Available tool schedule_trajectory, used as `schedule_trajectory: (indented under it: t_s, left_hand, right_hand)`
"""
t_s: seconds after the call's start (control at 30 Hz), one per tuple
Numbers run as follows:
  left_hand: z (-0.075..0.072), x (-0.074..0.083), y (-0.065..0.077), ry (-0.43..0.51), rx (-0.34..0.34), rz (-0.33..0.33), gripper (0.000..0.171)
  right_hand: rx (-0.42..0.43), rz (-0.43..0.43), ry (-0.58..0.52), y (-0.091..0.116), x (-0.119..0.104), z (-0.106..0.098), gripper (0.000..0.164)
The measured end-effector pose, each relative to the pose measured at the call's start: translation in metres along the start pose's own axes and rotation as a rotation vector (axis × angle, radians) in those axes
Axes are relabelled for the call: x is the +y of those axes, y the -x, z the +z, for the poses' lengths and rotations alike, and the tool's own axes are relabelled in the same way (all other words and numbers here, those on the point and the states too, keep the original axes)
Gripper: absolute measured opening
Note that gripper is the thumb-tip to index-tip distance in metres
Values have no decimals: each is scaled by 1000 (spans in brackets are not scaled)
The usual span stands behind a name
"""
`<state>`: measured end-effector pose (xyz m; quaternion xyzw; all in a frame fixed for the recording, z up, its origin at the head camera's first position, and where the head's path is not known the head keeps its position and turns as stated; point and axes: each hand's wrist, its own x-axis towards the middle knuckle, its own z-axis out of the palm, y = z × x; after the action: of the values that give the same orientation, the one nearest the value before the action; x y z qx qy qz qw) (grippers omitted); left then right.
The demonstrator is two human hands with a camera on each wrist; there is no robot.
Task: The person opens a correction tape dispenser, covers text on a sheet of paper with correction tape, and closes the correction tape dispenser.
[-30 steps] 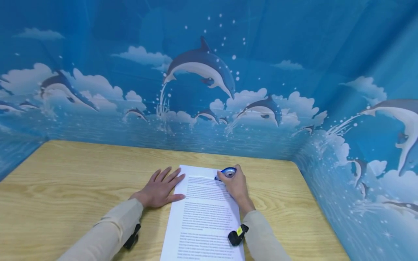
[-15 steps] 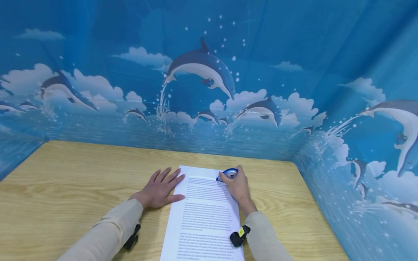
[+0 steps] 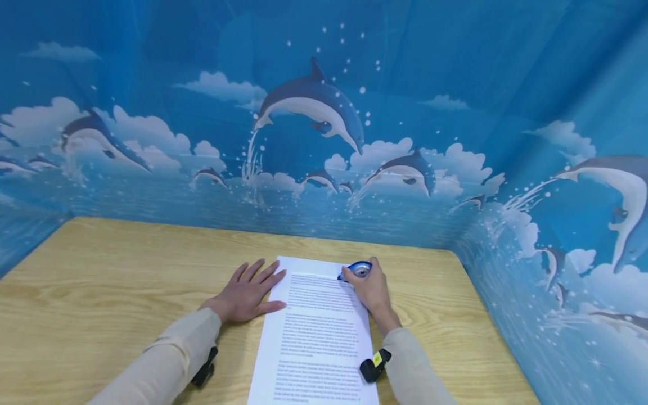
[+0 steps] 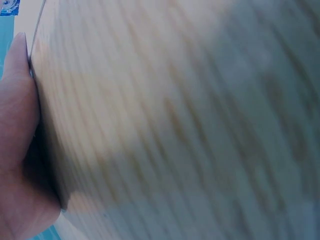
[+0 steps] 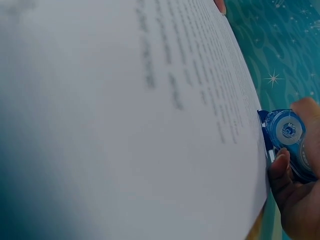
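A printed sheet of paper lies on the wooden table, its long side pointing away from me. My left hand rests flat with fingers spread, the fingertips and thumb tip on the sheet's left edge. Near the top right of the page, my right hand pinches a blue correction tape dispenser between thumb and fingers. Its tip is at the paper by the top lines of print. In the right wrist view the clear blue case of the correction tape shows a round reel inside.
The wooden table reaches back to a blue curtain printed with dolphins, which also runs along the right side. A small black camera sits on the right wrist, and another black camera is on the left.
My right hand has slid a little to the right along the top lines of the page with the correction tape. The left hand has stayed in place.
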<state>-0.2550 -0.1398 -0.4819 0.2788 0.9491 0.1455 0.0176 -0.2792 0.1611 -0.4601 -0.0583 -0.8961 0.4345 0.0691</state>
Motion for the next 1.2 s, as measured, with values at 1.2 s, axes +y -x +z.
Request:
schedule_trajectory:
  t_s: [1.2]
  left_hand:
    - [-9,6,1,4,-50,-23,78]
  right_hand:
    - [-17,9,-45,-3,12,-17,56]
